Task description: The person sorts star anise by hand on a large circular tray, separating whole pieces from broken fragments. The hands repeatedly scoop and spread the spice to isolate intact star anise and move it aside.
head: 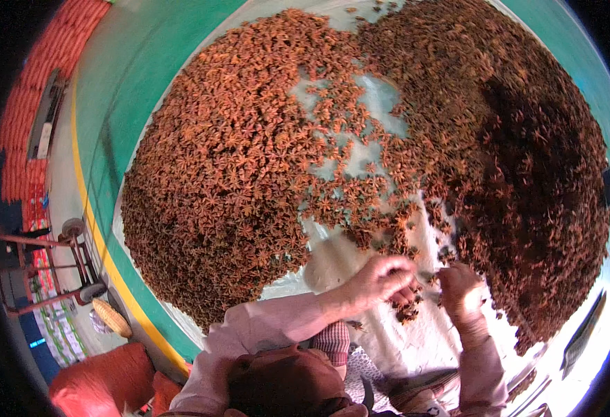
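Two big piles of star anise, a reddish-brown one on the left and a darker one on the right, lie on a pale sheet. Loose star anise are scattered between them. My left hand is over the sheet, fingers curled, with some star anise just below its fingertips; whether it holds any is unclear. Close on its right, my right hand has its fingers bent near the edge of the darker pile. Something small and blurred is between the hands.
A metal hand truck with wheels stands on the far left, beside a woven tan item. Red sacks are stacked at upper left, and a filled red sack lies at lower left. A yellow line borders the green floor.
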